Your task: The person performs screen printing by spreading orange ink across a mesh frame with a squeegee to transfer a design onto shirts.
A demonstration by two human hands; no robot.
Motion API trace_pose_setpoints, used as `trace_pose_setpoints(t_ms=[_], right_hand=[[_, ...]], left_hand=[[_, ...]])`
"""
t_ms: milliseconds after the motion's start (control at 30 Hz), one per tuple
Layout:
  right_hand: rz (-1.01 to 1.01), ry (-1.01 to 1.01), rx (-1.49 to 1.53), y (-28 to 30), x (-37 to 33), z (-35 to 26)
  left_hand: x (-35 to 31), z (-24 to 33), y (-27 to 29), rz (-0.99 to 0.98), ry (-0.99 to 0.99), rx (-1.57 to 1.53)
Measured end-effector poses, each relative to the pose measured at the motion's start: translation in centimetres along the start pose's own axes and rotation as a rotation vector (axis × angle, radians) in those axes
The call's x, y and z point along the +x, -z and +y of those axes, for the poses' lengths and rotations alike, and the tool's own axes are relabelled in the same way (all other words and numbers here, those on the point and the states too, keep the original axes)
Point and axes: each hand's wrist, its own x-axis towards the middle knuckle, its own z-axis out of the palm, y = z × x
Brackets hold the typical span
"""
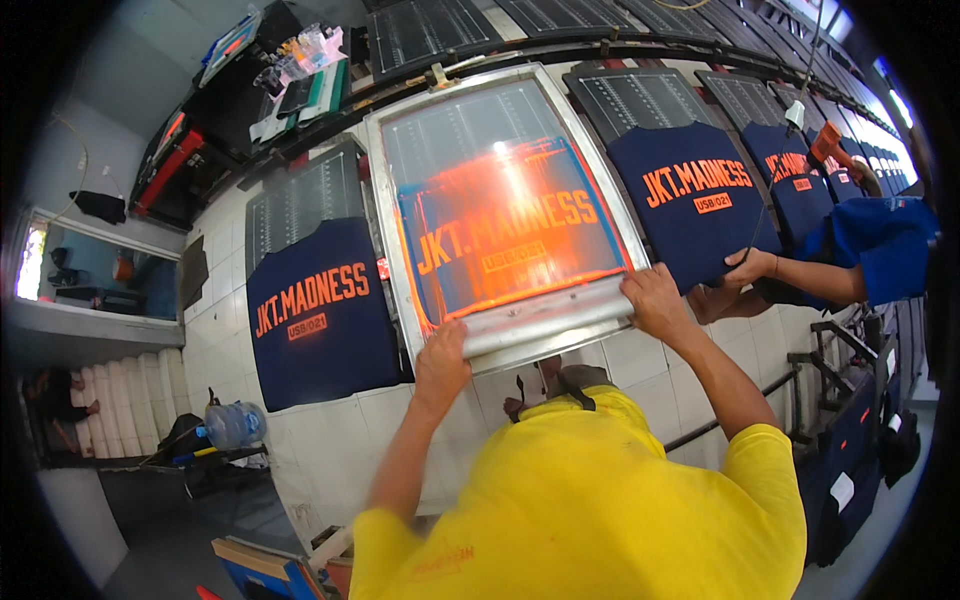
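Note:
Both my hands grip the near corners of a silver-framed printing screen [600,170], tilted over a black printing board. My left hand [443,362] is closed round the near left corner; my right hand [657,300] is closed round the near right one. Bright orange ink [480,210] is smeared over the mesh, with lettering showing through and blue tape along the sides. Left of the screen, a navy T-shirt [320,340] with orange lettering lies on its board. Another printed navy T-shirt [690,210] lies to the right. What lies under the screen is mostly hidden.
At right, a co-worker in a blue shirt [880,250] touches a shirt's hem and holds an orange heat gun [826,143]. Black boards [430,35] line the far side. A water jug [235,425] stands at left, near stairs [125,400] where another person sits.

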Motion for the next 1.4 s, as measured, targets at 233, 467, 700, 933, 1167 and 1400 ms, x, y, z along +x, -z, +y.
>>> trace_pose_setpoints(t_ms=[233, 467, 700, 933, 1167, 1400], right_hand=[[-0.110, -0.046, 0.083, 0.7, 0.9, 0.9], [-0.024, -0.031, 0.018, 0.0, -0.9, 0.0], [0.015, 0.035, 0.001, -2.1, 5.4, 4.1], [-0.084, 0.066, -0.051, -4.7, 16.4, 11.7], [-0.180, 0.076, -0.074, -5.2, 23.7, 14.6], [-0.128, 0.097, -0.088, -1.9, 22.5, 11.4]], left_hand=[[1.3, 0.5, 1.2, 0.008, 0.025, 0.000], [-0.4, 0.4, -0.7, 0.093, -0.081, 0.034], [5.2, -2.6, -1.1, 0.119, -0.091, 0.070], [14.9, -6.6, -1.2, 0.061, 0.010, 0.130], [19.8, -8.9, 0.1, 0.076, 0.044, 0.099], [17.1, -7.2, 3.8, 0.044, 0.124, 0.054]])
